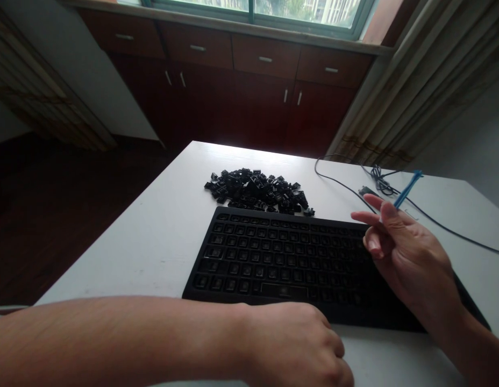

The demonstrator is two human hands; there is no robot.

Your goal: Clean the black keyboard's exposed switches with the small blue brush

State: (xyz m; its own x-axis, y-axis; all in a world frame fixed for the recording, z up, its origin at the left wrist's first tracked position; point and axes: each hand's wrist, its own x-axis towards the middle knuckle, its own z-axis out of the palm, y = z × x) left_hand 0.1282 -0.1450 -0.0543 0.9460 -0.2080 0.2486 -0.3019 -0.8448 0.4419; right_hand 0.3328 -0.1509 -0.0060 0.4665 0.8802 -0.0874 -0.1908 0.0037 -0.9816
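A black keyboard (pixel 273 258) lies on the white table, and its rows look like bare switches without keycaps, though the light is dim. Behind it sits a heap of several black keycaps (pixel 255 191). My right hand (pixel 403 252) is raised over the keyboard's right end, pinching a slim blue plastic tool (pixel 407 189) between its fingers. My left hand (pixel 293 344) rests curled against the keyboard's front edge, its fingers hidden beneath it and nothing visible in them.
The white table (pixel 132 252) ends in a corner at the far left, above a dark wooden floor. A dark cable (pixel 435 220) with a coiled bundle (pixel 380 181) lies at the back right. Reddish-brown cabinets (pixel 233 97) stand beyond the table.
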